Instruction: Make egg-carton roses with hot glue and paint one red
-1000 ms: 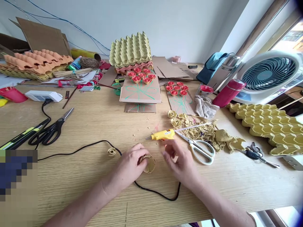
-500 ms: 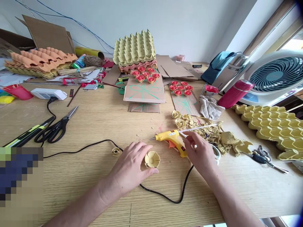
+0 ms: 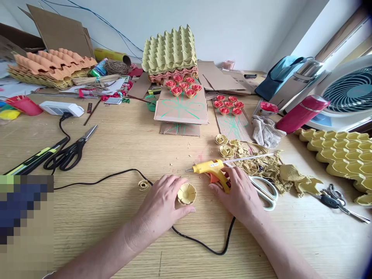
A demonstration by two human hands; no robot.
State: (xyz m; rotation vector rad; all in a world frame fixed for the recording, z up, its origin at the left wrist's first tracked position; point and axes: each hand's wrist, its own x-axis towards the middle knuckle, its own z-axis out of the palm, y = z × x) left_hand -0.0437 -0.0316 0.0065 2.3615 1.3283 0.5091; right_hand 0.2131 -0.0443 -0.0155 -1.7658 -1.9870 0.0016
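Observation:
My left hand (image 3: 164, 201) rests on the table, thumb and forefinger curved round a pale yellow petalled cup (image 3: 187, 193) cut from egg carton. The cup stands upright, its hollow facing up. Behind that hand lies a small coiled yellow rosette (image 3: 143, 185), beside the black cord. My right hand (image 3: 241, 192) closes over the handle of a yellow hot glue gun (image 3: 208, 167), thumb near its orange trigger (image 3: 214, 178). The gun lies on its side, nozzle pointing left, a clear glue stick out of its back. White-handled scissors (image 3: 271, 201) lie partly under my right hand.
Yellow carton roses (image 3: 226, 151) and scraps (image 3: 252, 164) lie behind the gun. Red roses sit on cardboard (image 3: 181, 110) at the back. Black scissors (image 3: 71, 153) are left, keys (image 3: 334, 199) right. A pink flask (image 3: 303, 113) and a fan (image 3: 348, 93) stand at the right.
My right hand has come down and left from behind the glue gun onto its handle, uncovering the white scissors' handles. My left hand stays round the cup. The view has shifted slightly.

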